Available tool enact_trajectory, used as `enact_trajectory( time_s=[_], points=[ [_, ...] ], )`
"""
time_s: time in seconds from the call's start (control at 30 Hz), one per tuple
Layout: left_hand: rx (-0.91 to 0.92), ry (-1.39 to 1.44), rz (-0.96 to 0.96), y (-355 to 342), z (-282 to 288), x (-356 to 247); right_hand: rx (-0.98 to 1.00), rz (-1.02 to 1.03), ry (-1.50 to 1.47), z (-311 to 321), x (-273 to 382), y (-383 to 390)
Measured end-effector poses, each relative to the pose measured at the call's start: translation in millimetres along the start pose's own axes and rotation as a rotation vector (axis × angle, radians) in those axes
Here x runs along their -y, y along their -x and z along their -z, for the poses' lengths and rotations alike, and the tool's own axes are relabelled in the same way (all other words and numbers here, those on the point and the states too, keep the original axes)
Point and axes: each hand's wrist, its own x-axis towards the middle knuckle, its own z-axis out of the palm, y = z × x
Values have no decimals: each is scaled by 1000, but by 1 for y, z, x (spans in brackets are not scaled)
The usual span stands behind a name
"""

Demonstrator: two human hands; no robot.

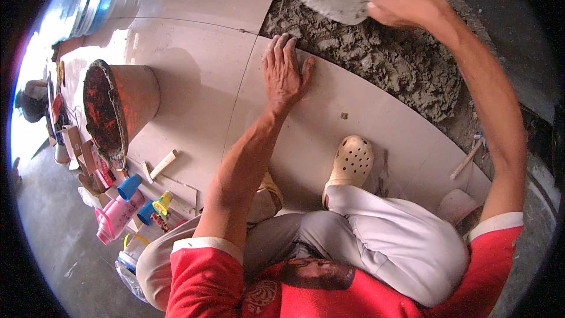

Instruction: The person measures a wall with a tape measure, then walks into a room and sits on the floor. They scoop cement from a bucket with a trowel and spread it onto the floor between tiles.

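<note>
My right hand (pixel 400 3) is closed around the handle of a trowel (pixel 336 3), at the far right. Its pale pointed blade lies over a bed of rough grey mortar (pixel 406 73), pointing left; whether it touches the mortar I cannot tell. My left hand (pixel 286 73) rests flat on a large beige floor tile (pixel 376 112), fingers stretched out, fingertips at the tile's edge beside the mortar. That hand holds nothing. Thin joints separate this tile from its neighbours to the left and beyond. The trowel's handle is hidden inside my fist.
An orange mortar-stained bucket (pixel 138 97) lies on the tiles at left. Near it are a hammer (pixel 159 166), a pink flask (pixel 120 215) and blue cups (pixel 129 186). Clear bottles (pixel 85 9) stand far left. A second hammer-like tool (pixel 467 158) lies right, near a pale bucket (pixel 456 206).
</note>
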Motion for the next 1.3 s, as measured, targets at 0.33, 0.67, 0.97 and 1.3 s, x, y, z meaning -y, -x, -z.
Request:
enact_trajectory(
  time_s=[0.33,0.67,0.97,1.3],
  points=[
    [-104,29,51,5,-8,12,-170,61,69,8,57,-15],
    [-233,126,117,5,-8,6,-265,165,59,-3,88,-25],
    [-183,60,72,5,-5,7,-1,-13,98,-51,63,77],
    [-156,33,93,3,-6,4,262,-319,-504,-34,-32,102]
  ],
)
